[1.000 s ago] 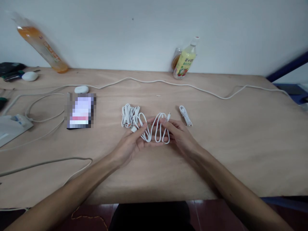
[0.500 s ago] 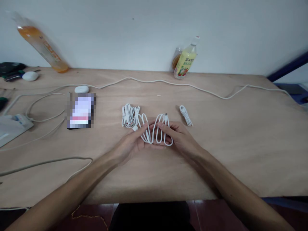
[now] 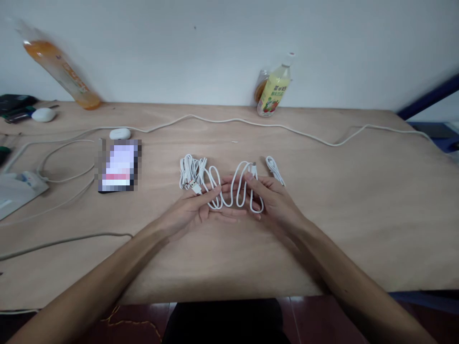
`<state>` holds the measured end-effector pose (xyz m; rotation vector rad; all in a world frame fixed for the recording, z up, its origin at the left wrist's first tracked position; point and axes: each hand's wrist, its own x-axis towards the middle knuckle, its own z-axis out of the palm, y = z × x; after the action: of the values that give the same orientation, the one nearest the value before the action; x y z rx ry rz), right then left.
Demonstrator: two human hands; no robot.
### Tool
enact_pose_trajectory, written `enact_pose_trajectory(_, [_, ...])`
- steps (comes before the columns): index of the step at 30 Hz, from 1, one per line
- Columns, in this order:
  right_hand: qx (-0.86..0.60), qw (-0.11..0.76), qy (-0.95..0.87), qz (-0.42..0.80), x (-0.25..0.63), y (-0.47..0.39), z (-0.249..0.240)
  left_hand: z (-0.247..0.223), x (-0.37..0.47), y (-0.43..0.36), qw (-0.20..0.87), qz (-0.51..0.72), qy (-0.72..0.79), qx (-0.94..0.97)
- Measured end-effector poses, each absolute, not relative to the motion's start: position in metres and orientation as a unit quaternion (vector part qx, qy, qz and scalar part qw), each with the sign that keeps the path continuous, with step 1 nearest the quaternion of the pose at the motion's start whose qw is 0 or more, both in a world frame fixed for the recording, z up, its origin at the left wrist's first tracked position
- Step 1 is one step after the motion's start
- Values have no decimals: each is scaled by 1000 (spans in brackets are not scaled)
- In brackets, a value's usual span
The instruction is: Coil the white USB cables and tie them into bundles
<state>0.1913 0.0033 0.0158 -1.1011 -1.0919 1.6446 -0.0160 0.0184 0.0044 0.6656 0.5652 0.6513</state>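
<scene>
A white USB cable [image 3: 226,203] lies in zigzag loops between my two hands, just above the table. My left hand [image 3: 195,206] grips its left loops, thumb on top, with the USB plug sticking out past the thumb. At the other end my right hand [image 3: 267,193] pinches loops near the second plug [image 3: 254,168], its thumb pressing from above. Some fingers of both hands stretch underneath the loops. Just beyond my left hand rests a pile of bundled white cables [image 3: 191,169]. Beyond my right hand is one folded white cable [image 3: 274,169], its near end close to the fingers.
A phone [image 3: 118,167] and a white earbud case [image 3: 120,134] lie at left. An orange bottle [image 3: 64,74] and a yellow drink bottle [image 3: 274,91] lean at the wall. One long white cord [image 3: 251,123] crosses the table's back; other cords lie at left.
My right hand has shifted slightly right and away from my left hand, spreading the cable's loops wider. My left hand keeps its grip. The whole view has shifted a little.
</scene>
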Motion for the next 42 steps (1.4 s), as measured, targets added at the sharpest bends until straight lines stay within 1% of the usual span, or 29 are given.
enact_pose_trajectory(7, [-453,438,-441,640,193,4,16,10,-19,19,843,292,273,360])
enact_pose_trajectory(15, [-450,451,-422,645,191,4,15,8,-23,23,860,274,242,357])
enact_pose_trajectory(24, [-452,456,-435,631,192,5,12,11,-16,18,821,355,310,323])
enact_pose_trajectory(28, [-468,461,-457,600,193,6,13,12,-14,17,811,385,315,310])
enact_pose_trajectory(32, [-468,472,-454,593,193,6,13,13,-11,16,799,405,316,313])
enact_pose_trajectory(37, [-475,472,-446,593,193,7,12,15,-12,18,817,386,296,309])
enact_pose_trajectory(42, [-471,472,-439,601,191,6,12,17,-18,21,830,343,257,357])
